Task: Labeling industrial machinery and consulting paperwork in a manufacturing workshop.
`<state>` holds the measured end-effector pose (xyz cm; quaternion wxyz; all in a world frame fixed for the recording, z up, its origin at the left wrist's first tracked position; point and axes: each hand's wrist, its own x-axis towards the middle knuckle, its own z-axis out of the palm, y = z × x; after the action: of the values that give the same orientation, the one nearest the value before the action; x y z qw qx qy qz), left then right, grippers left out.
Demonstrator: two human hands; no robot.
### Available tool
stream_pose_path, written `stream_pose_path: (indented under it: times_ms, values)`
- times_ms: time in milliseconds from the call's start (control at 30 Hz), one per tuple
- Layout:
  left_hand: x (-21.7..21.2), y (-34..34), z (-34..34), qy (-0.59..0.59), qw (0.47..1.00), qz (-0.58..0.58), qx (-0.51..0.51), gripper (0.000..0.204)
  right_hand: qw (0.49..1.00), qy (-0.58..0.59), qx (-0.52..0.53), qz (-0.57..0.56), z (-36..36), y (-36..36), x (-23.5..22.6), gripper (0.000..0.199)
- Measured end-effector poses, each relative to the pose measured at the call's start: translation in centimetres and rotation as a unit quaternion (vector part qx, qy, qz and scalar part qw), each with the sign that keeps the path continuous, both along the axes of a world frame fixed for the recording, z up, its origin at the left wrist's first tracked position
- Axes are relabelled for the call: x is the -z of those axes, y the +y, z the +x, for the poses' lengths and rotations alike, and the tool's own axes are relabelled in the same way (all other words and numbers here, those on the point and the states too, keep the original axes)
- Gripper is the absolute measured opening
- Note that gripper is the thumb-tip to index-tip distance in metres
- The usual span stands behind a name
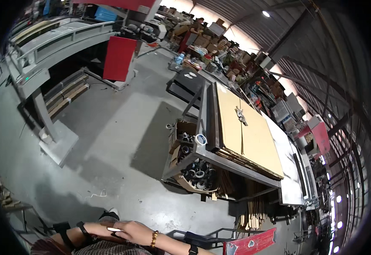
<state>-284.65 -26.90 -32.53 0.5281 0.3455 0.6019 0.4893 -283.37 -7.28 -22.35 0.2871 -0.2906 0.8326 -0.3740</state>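
Low in the view, my two hands meet in front of my body. My right hand [133, 232] comes in from the right, a beaded bracelet [154, 239] at its wrist. Its fingers are bent and closed on a small white stick-like thing [114, 229], whose exact kind I cannot make out. My left hand [102, 229] reaches in from the left and lies against the right one, which covers its fingers. Black straps [82, 230] circle my left forearm, and another black band [192, 250] sits on the right forearm.
A metal-framed table [241, 166] bears tied flat cardboard sheets [249, 127]. Boxes of tape rolls [198, 174] stand beneath its near end. A grey machine frame [62, 46] with a red panel [119, 58] rises at left. A red metal bar [250, 243] juts in at lower right.
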Motion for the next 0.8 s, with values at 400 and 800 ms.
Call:
stream_pose_path:
  times_ms: [400,800]
  values:
    - [2.8,15.7,-48.1,0.222,0.937,-0.188,0.195,0.032,0.941,-0.099,0.308,-0.101,-36.8,19.3,10.5,0.039]
    - [-0.5,24.8,-87.0,0.266,0.866,-0.135,-0.402,0.020,0.993,-0.115,-0.022,-0.026,-88.2,26.1,9.4,0.028]
